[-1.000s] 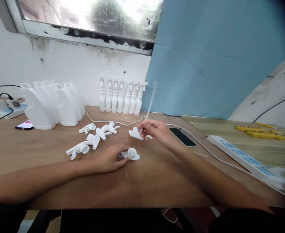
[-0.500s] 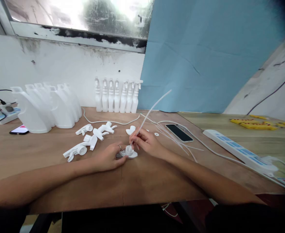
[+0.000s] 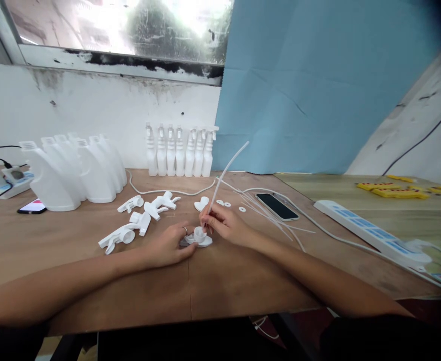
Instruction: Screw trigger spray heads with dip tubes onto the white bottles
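Observation:
My left hand (image 3: 173, 244) grips a white spray trigger head (image 3: 204, 242) on the table, its round collar facing up. A thin, pale plastic tube (image 3: 224, 170) is pinched in my right hand (image 3: 228, 223), just above and right of that collar. The tube's upper end leans to the right; its lower end is hidden by my fingers and the collar, so I cannot tell how deep it sits. Left of my hands lie several loose trigger heads (image 3: 121, 235). Another white piece (image 3: 201, 203) and small white rings (image 3: 242, 209) lie just beyond my right hand.
Large white bottles (image 3: 55, 180) stand at the back left, with assembled spray bottles (image 3: 179, 155) along the wall. Spare tubes (image 3: 273, 220), a phone (image 3: 276, 206) and a power strip (image 3: 371, 233) lie to the right. A white cable (image 3: 171, 191) crosses behind.
The tube has become more upright, its top end swinging left, with my right hand still pinching it at the collar. My left hand stays on the trigger head. The camera view has shifted slightly.

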`<state>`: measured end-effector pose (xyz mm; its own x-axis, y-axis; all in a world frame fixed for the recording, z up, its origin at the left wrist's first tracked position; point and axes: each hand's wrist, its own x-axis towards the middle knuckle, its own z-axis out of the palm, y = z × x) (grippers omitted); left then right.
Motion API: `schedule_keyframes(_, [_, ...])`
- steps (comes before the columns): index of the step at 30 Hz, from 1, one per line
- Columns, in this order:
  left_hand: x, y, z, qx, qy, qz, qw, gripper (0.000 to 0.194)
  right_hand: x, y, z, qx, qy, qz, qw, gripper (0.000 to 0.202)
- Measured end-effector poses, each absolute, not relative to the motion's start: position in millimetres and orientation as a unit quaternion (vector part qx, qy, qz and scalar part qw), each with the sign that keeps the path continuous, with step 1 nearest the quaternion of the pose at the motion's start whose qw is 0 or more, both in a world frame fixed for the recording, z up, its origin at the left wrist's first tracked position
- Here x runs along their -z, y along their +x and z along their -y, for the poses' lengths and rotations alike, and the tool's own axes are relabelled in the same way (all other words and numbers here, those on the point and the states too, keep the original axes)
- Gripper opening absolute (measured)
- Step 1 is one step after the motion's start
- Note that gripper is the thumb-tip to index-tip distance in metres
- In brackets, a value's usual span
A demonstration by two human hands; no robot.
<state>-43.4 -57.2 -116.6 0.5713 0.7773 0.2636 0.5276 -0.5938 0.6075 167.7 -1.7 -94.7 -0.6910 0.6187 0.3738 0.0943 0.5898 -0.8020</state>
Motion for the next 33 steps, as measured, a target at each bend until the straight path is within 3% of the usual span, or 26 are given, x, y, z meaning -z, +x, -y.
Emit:
schedule_keyframes(7, [114, -41, 59, -0.266, 0.852, -0.387, 0.233, 0.017, 88, 166, 3, -0.303, -0.205, 0.872, 0.325, 0.028])
schedule_keyframes(12, [116, -42, 58, -0.257, 0.855, -0.397, 0.213, 0.017, 98, 165, 0, -0.308, -0.231, 0.874, 0.297, 0.033])
schedule_keyframes(24, [116, -42, 58, -0.268, 0.850, -0.385, 0.240, 0.022, 100, 160, 2, -0.274, -0.218, 0.898, 0.267, 0.025])
schedule_keyframes(27, [107, -43, 57, -0.275, 0.824, -0.403, 0.289, 0.021, 95, 167, -1, -0.238, -0.199, 0.896, 0.318, 0.013])
schedule_keyframes(28, [101, -44, 56, -0.279, 0.810, -0.410, 0.313, 0.021, 91, 171, -3, -0.204, -0.187, 0.894, 0.352, 0.015])
schedule_keyframes(30, [86, -47, 55, -0.280, 0.785, -0.430, 0.346, 0.024, 76, 176, -7, -0.099, -0.140, 0.902, 0.396, 0.041])
schedule_keyframes(33, [57, -51, 50, -0.279, 0.775, -0.466, 0.323, 0.031, 45, 177, -11, 0.068, -0.041, 0.943, 0.325, 0.068])
